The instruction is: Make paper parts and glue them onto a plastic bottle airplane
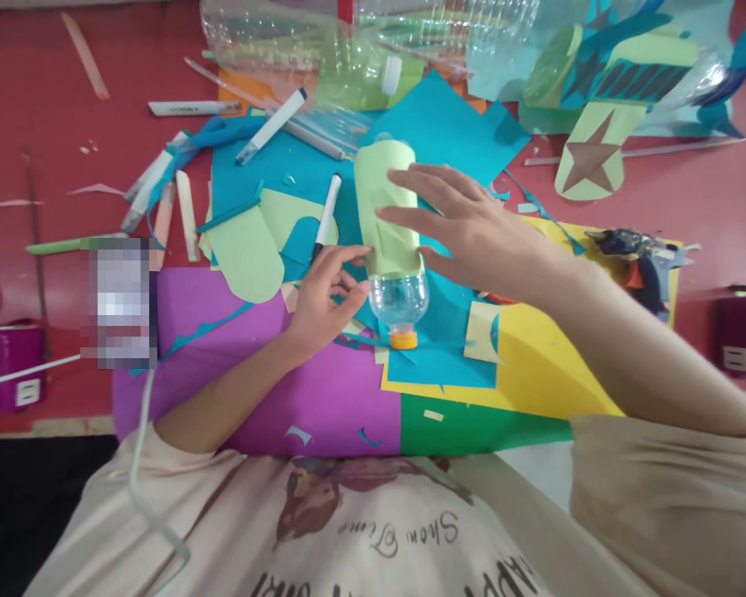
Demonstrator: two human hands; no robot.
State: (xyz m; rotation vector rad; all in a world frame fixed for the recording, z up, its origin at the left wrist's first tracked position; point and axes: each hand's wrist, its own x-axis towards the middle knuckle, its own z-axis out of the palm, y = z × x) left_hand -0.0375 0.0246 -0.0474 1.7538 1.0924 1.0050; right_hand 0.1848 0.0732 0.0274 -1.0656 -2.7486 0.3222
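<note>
A small clear plastic bottle (400, 300) with an orange cap (403, 340) lies in the middle, its cap end towards me. Light green paper (379, 195) is wrapped around its body. My left hand (326, 294) is at the bottle's left side, fingers partly curled and apart, thumb and index tips against or very near the paper's lower edge. Over the right side of the paper, my right hand (472, 215) has its fingers spread, fingertips on or just above it. A marker (328, 211) lies left of the bottle.
Blue sheets (435, 124), purple paper (236, 373), yellow paper (540, 348) and green paper (485, 423) cover the red table (50, 182). A large clear bottle (273, 25) lies at the back. Several markers lie left; a phone (124, 303) with a cable is at left. A star-decorated paper piece (590, 157) stands right.
</note>
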